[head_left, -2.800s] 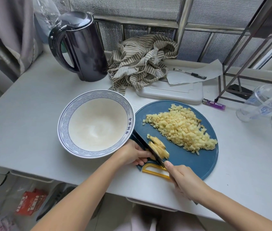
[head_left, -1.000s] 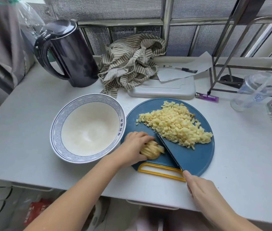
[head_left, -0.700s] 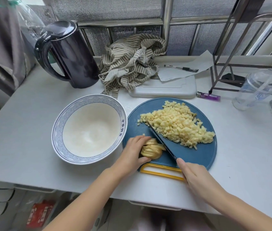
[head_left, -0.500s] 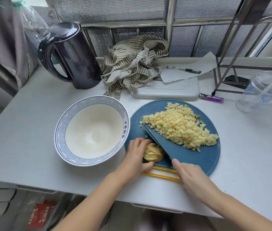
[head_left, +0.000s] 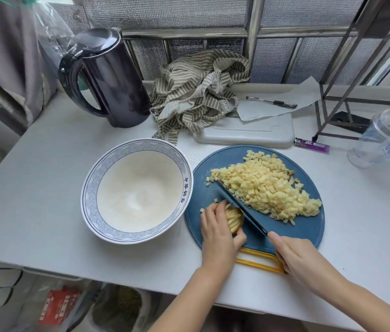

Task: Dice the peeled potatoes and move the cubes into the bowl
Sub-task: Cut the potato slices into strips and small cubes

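White countertop (head_left: 45,188) under a frosted, metal-framed window (head_left: 165,10), seen from the head camera. Left of centre on it, a blue-rimmed bowl (head_left: 88,195), white inside bare, just beside a round blue cutting board (head_left: 308,226) with a yellow handle (head_left: 261,265) at the near edge. Heaped across the far and right part of the board, diced potato cubes (head_left: 265,185) in one loose pile. At the board's near left, a sliced potato piece (head_left: 234,218), covered from the left by the left hand (head_left: 217,233): fingers curled over the top, thumb tucked against the near end, pinning it to the board. Just right of that piece, a dark-bladed knife (head_left: 241,207), slanting between it and the pile, tip at the pile's left corner. Wrapped round the knife's handle at the board's near edge, the right hand (head_left: 301,259), one fingertip reaching onto the blade's back end. Farther back: a dark kettle (head_left: 115,87), a crumpled striped cloth (head_left: 196,97), a white tray (head_left: 244,133) with paper (head_left: 306,97) and a pen (head_left: 271,101) on top, a purple lighter (head_left: 312,145), a clear plastic cup (head_left: 380,140).
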The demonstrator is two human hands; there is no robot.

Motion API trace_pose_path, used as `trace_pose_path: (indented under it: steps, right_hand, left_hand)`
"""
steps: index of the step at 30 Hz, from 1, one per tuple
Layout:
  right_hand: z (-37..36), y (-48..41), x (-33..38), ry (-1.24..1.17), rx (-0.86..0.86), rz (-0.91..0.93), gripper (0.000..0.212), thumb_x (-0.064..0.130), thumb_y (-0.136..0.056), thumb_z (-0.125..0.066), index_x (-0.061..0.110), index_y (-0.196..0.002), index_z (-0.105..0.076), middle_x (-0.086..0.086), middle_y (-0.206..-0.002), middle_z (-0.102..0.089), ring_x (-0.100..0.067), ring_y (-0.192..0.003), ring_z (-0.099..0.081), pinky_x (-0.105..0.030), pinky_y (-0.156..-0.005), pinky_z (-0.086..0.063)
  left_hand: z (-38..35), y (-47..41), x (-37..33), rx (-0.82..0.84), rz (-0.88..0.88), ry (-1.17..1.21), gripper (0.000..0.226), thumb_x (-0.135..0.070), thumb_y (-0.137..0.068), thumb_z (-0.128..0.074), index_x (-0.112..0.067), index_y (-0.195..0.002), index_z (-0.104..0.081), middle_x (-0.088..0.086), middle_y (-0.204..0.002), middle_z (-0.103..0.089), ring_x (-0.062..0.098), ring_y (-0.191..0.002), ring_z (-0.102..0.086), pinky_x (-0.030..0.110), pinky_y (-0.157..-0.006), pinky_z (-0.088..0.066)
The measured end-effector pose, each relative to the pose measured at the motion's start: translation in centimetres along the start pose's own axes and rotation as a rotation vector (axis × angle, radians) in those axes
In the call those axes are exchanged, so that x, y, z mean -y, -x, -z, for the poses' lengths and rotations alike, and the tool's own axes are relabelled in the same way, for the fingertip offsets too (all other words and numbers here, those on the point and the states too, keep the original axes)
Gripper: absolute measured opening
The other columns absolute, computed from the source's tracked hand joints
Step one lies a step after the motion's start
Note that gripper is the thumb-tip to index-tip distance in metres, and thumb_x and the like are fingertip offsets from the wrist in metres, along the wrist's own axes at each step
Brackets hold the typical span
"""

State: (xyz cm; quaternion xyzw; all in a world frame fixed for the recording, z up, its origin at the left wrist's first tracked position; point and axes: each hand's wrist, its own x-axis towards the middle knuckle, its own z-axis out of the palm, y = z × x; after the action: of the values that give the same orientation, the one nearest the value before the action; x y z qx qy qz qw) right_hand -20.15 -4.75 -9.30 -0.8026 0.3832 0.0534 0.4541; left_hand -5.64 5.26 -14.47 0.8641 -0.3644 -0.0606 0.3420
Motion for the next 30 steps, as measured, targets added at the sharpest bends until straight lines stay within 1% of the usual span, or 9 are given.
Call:
trace_pose_path:
  steps: [7, 11, 13, 16, 19, 21, 24, 26, 30]
  right_hand:
    - [0.1, -0.3, -0.2, 0.032, 0.030, 0.010, 0.062, 0.070, -0.084, -0.024, 0.013, -0.063, -0.037, 0.001, -0.056, -0.038, -0.010, -0.054, -0.036, -0.032, -0.061, -0.030]
    - [-0.2, -0.4, -0.1, -0.040, 0.038, -0.009, 0.061, 0.070, -0.085, -0.026, 0.014, -0.061, -0.036, 0.003, -0.053, -0.037, -0.012, -0.053, -0.036, -0.034, -0.062, -0.031]
    - [0.1, -0.4, 0.0, -0.046, 0.045, -0.016, 0.062, 0.070, -0.085, -0.025, 0.014, -0.060, -0.037, 0.004, -0.051, -0.038, -0.011, -0.052, -0.037, -0.034, -0.062, -0.033]
    - [0.6, -0.4, 0.0, -0.051, 0.067, -0.027, 0.064, 0.070, -0.086, -0.023, 0.014, -0.058, -0.038, 0.004, -0.049, -0.042, -0.010, -0.050, -0.040, -0.031, -0.063, -0.036]
    - [0.6, -0.3, -0.2, -0.042, 0.084, -0.033, 0.065, 0.071, -0.087, -0.023, 0.014, -0.060, -0.037, 0.002, -0.053, -0.041, -0.013, -0.053, -0.040, -0.032, -0.064, -0.036]
    - [0.7, -0.4, -0.4, -0.038, 0.086, -0.025, 0.065, 0.072, -0.087, -0.022, 0.014, -0.062, -0.037, 0.000, -0.056, -0.041, -0.015, -0.056, -0.039, -0.033, -0.064, -0.034]
    - [0.9, -0.5, -0.4, -0.064, 0.101, -0.025, 0.066, 0.076, -0.083, -0.022, 0.014, -0.063, -0.036, 0.000, -0.057, -0.039, -0.015, -0.056, -0.037, -0.033, -0.063, -0.033]
    - [0.9, -0.6, -0.5, -0.058, 0.106, -0.025, 0.066, 0.076, -0.081, -0.021, 0.015, -0.064, -0.036, 0.001, -0.057, -0.040, -0.015, -0.056, -0.038, -0.033, -0.063, -0.033]
    - [0.8, -0.7, -0.6, -0.078, 0.093, -0.028, 0.064, 0.073, -0.084, -0.022, 0.015, -0.063, -0.036, 0.002, -0.056, -0.040, -0.013, -0.055, -0.039, -0.031, -0.063, -0.034]
  left_hand:
    - [-0.2, -0.5, -0.7, 0.068, 0.068, 0.212, 0.069, -0.035, -0.070, -0.052, -0.007, -0.132, -0.039, 0.001, -0.127, -0.035, 0.013, -0.121, -0.030, 0.024, -0.110, -0.022]
    - [-0.1, -1.1, -1.0, 0.079, 0.088, 0.282, 0.073, -0.026, -0.072, -0.066, -0.006, -0.136, -0.036, 0.001, -0.130, -0.030, 0.014, -0.125, -0.029, 0.028, -0.114, -0.023]
    - [0.4, -1.0, -0.8, 0.101, 0.059, 0.293, 0.079, -0.033, -0.072, -0.073, -0.008, -0.138, -0.035, 0.000, -0.132, -0.029, 0.011, -0.126, -0.029, 0.024, -0.113, -0.022]
    - [1.9, 0.1, -0.3, 0.002, 0.028, 0.236, 0.067, -0.053, -0.080, -0.061, -0.012, -0.130, -0.043, -0.004, -0.124, -0.036, 0.007, -0.119, -0.035, 0.019, -0.106, -0.027]
    - [3.0, 0.5, 1.0, -0.130, 0.157, 0.025, 0.048, -0.054, -0.087, -0.039, -0.014, -0.109, -0.053, -0.002, -0.104, -0.051, 0.018, -0.101, -0.050, 0.031, -0.089, -0.038]
    - [3.1, -0.1, 1.7, -0.073, 0.232, -0.084, 0.053, -0.056, -0.087, -0.028, -0.014, -0.100, -0.056, 0.000, -0.098, -0.057, 0.025, -0.095, -0.054, 0.036, -0.084, -0.037]
    - [3.0, -1.9, 1.6, 0.004, 0.246, -0.034, 0.054, -0.058, -0.087, -0.022, -0.015, -0.094, -0.055, -0.002, -0.091, -0.058, 0.022, -0.092, -0.052, 0.031, -0.084, -0.034]
    - [3.2, -3.4, 0.9, 0.027, 0.208, 0.062, 0.049, -0.054, -0.092, -0.030, -0.016, -0.100, -0.058, -0.003, -0.095, -0.060, 0.019, -0.097, -0.052, 0.028, -0.086, -0.034]
    - [3.3, -5.1, 0.1, 0.129, 0.147, 0.250, 0.039, -0.041, -0.100, -0.044, -0.016, -0.130, -0.051, -0.004, -0.123, -0.056, 0.010, -0.118, -0.047, 0.019, -0.097, -0.033]
